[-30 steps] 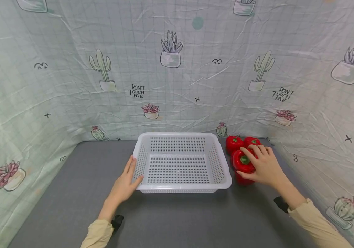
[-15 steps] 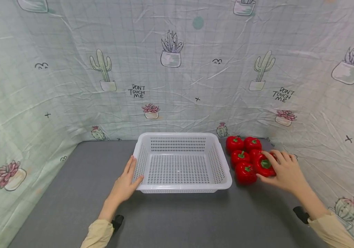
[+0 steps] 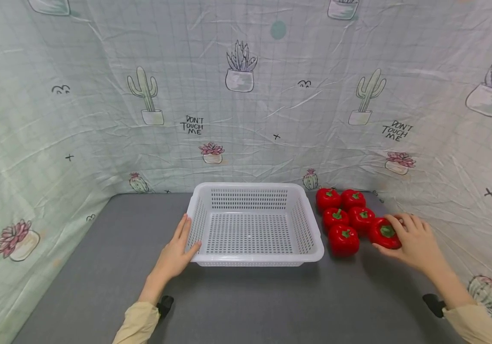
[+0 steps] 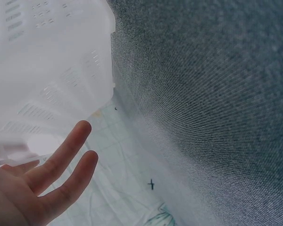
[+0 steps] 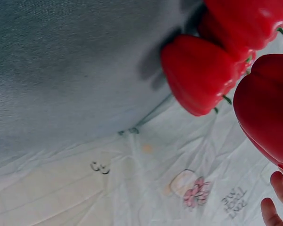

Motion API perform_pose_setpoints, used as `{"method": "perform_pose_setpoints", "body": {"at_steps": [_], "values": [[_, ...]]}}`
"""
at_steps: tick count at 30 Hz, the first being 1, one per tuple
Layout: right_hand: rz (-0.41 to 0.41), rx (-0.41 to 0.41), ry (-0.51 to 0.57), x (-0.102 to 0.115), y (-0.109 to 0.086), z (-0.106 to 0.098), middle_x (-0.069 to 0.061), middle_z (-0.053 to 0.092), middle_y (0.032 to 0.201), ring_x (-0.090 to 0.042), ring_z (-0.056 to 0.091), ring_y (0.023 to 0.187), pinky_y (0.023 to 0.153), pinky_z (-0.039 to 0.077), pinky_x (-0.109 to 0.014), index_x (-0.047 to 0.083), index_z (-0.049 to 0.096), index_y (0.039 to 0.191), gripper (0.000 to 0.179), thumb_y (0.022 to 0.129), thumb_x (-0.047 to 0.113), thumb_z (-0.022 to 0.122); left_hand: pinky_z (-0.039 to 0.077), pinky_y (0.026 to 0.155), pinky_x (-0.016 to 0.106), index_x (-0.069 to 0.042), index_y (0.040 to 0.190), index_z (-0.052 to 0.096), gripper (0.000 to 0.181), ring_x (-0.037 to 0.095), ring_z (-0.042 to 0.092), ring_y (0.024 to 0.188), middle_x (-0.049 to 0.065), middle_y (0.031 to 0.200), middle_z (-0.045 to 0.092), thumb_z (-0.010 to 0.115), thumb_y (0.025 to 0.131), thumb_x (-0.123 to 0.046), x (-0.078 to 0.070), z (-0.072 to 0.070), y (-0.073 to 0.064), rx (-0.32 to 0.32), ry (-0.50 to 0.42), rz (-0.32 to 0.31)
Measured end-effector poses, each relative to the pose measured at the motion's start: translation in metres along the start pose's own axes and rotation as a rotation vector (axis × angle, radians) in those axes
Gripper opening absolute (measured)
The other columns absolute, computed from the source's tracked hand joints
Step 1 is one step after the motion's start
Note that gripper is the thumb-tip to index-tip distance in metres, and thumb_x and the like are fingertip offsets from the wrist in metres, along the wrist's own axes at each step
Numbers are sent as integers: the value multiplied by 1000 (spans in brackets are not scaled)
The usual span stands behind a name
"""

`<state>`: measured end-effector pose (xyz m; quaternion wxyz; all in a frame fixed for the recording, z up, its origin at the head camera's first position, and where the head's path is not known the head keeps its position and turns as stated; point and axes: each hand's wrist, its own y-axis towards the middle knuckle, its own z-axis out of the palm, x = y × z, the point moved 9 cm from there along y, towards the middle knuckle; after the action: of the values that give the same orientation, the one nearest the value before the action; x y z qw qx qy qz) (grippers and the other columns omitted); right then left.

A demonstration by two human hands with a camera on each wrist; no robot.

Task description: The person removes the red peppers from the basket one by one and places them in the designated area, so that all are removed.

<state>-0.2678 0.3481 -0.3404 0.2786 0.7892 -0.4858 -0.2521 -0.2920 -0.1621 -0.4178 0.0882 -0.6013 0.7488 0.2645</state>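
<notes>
A white slotted plastic basket (image 3: 249,258) sits on the grey table. My left hand (image 3: 171,254) rests at its left rim near the front corner, fingers straight and spread; in the left wrist view two fingers (image 4: 70,188) extend beside the basket wall. My right hand (image 3: 418,246) holds a red bell pepper (image 3: 379,231) with a green stem, the thumb in front and the fingers behind. In the right wrist view, this pepper (image 5: 269,103) appears large near the fingertips. Several other red bell peppers (image 3: 344,240) stand clustered between the basket and the held pepper.
A pale cloth printed with cacti (image 3: 246,134) hangs behind the table (image 3: 246,301) and along both sides. The pepper cluster lies close to the basket's right wall, and its rear peppers (image 3: 328,198) are near the back cloth.
My right hand has carried the bell pepper rightward, from over the cluster to its right side, uncovering the other peppers. My left hand has stayed at the basket's rim.
</notes>
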Motion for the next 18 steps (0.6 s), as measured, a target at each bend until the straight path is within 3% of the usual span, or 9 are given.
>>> {"method": "perform_pose_setpoints", "body": {"at_steps": [4, 12, 18], "values": [[-7, 26, -2, -7, -4, 5, -15, 51, 89, -32, 46, 81, 62, 36, -47, 6, 56, 100, 77, 63, 73, 51, 48, 68, 48, -1, 141, 19, 72, 38, 54, 107, 15, 149, 13, 54, 86, -31, 0, 0, 1, 1, -2, -3], [2, 106, -28, -18, -15, 22, -14, 48, 90, -35, 42, 80, 61, 34, -47, 9, 54, 98, 85, 63, 84, 37, 47, 71, 50, -2, 141, 19, 72, 37, 53, 109, 14, 150, 13, 54, 86, -31, 1, 1, 0, 2, -15, -4], [21, 167, -21, -18, -21, 35, -14, 47, 93, -35, 41, 85, 61, 37, -49, 10, 53, 99, 75, 49, 60, 74, 47, 72, 50, -2, 141, 19, 72, 37, 53, 109, 14, 149, 13, 54, 86, -31, 1, 0, 0, -2, -11, -9]]}}
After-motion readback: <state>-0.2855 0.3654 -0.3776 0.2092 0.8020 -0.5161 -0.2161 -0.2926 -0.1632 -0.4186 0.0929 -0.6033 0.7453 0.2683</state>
